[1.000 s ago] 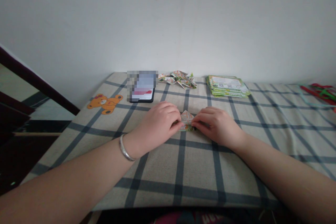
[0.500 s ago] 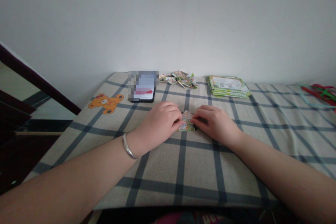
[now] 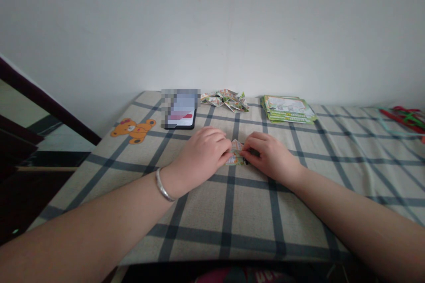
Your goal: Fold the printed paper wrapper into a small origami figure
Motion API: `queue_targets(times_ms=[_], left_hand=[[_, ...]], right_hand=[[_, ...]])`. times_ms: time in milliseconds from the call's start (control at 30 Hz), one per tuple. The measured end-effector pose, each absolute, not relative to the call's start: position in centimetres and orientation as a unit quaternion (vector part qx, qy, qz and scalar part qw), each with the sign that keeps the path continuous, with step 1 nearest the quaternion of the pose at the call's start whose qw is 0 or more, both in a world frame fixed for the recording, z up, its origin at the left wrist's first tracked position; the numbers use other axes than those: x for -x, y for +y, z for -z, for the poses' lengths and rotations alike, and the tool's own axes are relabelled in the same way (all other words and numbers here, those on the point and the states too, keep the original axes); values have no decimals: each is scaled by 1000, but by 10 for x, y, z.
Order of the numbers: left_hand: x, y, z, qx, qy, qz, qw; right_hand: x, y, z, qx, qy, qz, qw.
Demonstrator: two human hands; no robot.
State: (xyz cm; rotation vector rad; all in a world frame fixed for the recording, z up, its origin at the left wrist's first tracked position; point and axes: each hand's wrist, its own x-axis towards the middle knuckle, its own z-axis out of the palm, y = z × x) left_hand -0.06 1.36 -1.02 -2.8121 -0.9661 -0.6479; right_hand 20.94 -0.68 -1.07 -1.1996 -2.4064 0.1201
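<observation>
A small folded piece of printed paper (image 3: 236,156) lies on the checked tablecloth (image 3: 232,203) in the middle of the table. My left hand (image 3: 199,157), with a silver bangle on the wrist, pinches its left side with curled fingers. My right hand (image 3: 270,155) pinches its right side, fingers also curled. Most of the paper is hidden between the two hands.
At the back edge by the wall lie a phone (image 3: 180,110), a heap of several folded paper pieces (image 3: 226,99) and a stack of green printed sheets (image 3: 287,108). Red and green sticks (image 3: 407,117) lie at the far right. The table's left edge drops off beside a bear print (image 3: 133,129).
My hands have drawn slightly closer together over the folded paper, covering more of it. Nothing else on the table has moved.
</observation>
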Motion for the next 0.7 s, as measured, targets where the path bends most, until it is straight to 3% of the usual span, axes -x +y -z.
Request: queue_targets(times_ms=[367, 700], left_hand=[[5, 7, 4, 939, -251, 206, 113], [7, 6, 0, 955, -248, 137, 88]], right_hand=[[-211, -5, 11, 434, -869, -44, 233], [-218, -10, 8, 362, -910, 0, 201]])
